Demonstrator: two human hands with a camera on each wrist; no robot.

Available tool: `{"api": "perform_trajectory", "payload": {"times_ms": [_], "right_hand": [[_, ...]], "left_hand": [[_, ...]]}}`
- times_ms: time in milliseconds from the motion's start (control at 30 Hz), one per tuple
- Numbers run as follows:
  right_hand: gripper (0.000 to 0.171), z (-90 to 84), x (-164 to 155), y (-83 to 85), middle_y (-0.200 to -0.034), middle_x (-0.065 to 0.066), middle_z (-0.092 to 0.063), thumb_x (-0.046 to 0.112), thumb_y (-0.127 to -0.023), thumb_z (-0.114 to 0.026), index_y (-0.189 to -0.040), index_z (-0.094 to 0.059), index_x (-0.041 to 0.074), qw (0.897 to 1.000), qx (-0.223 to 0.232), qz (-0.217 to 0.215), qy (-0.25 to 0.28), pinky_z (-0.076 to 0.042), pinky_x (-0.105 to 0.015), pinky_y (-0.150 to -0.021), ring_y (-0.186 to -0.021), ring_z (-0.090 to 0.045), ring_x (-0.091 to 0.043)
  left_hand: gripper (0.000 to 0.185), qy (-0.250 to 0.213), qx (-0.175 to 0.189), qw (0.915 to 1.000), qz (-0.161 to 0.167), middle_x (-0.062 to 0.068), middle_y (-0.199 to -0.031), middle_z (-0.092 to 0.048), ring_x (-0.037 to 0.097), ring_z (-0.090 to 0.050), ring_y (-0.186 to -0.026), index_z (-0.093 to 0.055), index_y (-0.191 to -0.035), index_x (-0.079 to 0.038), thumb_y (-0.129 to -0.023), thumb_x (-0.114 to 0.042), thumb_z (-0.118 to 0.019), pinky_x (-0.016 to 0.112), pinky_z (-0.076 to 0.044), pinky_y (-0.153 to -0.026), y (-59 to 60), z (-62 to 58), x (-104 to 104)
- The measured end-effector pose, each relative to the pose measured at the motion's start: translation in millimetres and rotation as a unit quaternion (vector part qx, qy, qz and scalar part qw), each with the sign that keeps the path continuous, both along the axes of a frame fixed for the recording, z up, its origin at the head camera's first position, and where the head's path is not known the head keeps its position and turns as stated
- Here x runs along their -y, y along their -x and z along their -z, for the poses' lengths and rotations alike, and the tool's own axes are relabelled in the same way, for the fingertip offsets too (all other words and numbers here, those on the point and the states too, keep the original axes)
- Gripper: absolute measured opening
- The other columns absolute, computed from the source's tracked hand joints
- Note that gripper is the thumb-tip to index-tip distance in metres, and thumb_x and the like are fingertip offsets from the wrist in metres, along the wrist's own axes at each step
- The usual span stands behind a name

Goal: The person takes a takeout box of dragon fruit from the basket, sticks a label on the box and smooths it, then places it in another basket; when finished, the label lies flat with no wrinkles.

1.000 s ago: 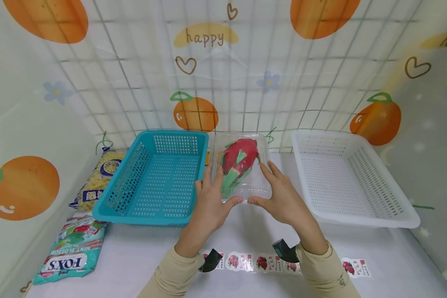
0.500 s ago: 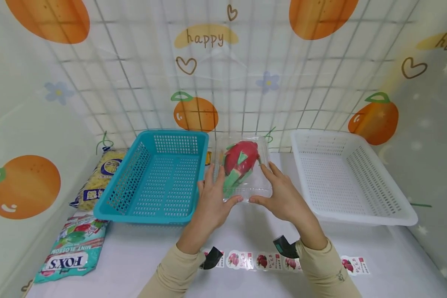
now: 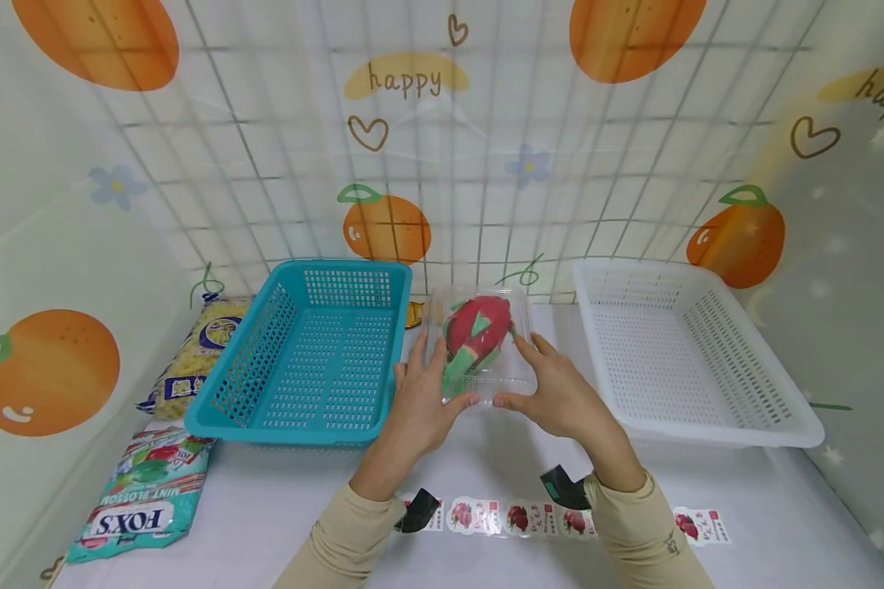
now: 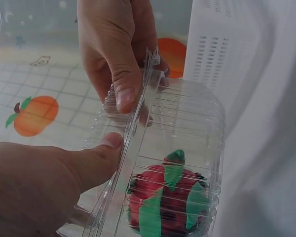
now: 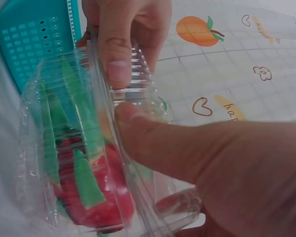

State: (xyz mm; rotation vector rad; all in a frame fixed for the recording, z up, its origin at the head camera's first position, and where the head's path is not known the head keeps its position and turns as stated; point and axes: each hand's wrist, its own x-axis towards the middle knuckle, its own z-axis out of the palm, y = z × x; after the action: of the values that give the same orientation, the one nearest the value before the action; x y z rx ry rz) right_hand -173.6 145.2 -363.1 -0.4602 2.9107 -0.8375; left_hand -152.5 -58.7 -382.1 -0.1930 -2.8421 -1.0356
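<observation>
A clear plastic clamshell box [image 3: 511, 372] with a red and green dragon fruit [image 3: 486, 321] inside is between my hands in the head view. My left hand [image 3: 418, 406] grips its left side, my right hand [image 3: 566, 398] its right side. Both thumbs press on the near edge, at the rim where lid and base meet, and the lid is down. Through the plastic in the left wrist view, the dragon fruit [image 4: 160, 207] shows below the rim [image 4: 138, 123]. The fingertips under the box are partly hidden.
A teal basket [image 3: 200, 424] stands left of the box, a white basket [image 3: 714, 433] right. At far left lie a pasta bag [image 3: 184, 368] and a FOX'S candy bag [image 3: 143, 495]. A strip of dragon fruit stickers [image 3: 530, 519] lies in front, partly behind my right sleeve.
The far end of the box has come down and a little nearer, so the box and dragon fruit look flatter in the head view. My hands keep their grip almost in place.
</observation>
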Motion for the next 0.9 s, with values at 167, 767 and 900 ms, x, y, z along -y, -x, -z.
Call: {"api": "perform_trajectory", "payload": {"times_ms": [167, 767, 900], "right_hand": [[0.095, -0.5, -1, -0.2, -0.161, -0.036, -0.026, 0.04, -0.088, -0.08, -0.158, -0.031, -0.002, 1.0, 0.015, -0.005, -0.004, -0.039, -0.068, -0.11, -0.144, -0.036, -0.056], [0.095, 7.3, -3, 7.0, -0.158, -0.035, -0.034, 0.047, -0.088, -0.077, -0.157, -0.034, -0.002, 0.998, 0.049, -0.021, -0.035, -0.042, -0.065, -0.109, -0.142, -0.042, -0.052], [0.095, 10.5, -3, 9.0, -0.157, -0.035, -0.035, 0.047, -0.088, -0.078, -0.156, -0.035, -0.003, 0.998, 0.049, -0.023, -0.034, -0.042, -0.064, -0.11, -0.142, -0.043, -0.051]], "left_hand": [[0.09, 0.004, 0.015, 0.9999, 0.001, 0.025, -0.165, -0.024, 0.045, -0.037, -0.129, -0.035, -0.157, -0.001, -0.087, -0.034, -0.081, 0.054, -0.053, -0.098, 0.1, 0.6, 0], [0.086, 0.004, 0.043, 0.999, 0.012, 0.027, -0.164, -0.026, 0.053, -0.038, -0.132, -0.038, -0.156, 0.001, -0.089, -0.036, -0.079, 0.061, -0.051, -0.101, 2.4, 8.3, 1], [0.086, 0.007, 0.05, 0.9986, 0.012, 0.026, -0.164, -0.025, 0.053, -0.038, -0.133, -0.037, -0.156, 0.0, -0.09, -0.036, -0.078, 0.062, -0.051, -0.101, 3.1, 9.5, 1]]}}
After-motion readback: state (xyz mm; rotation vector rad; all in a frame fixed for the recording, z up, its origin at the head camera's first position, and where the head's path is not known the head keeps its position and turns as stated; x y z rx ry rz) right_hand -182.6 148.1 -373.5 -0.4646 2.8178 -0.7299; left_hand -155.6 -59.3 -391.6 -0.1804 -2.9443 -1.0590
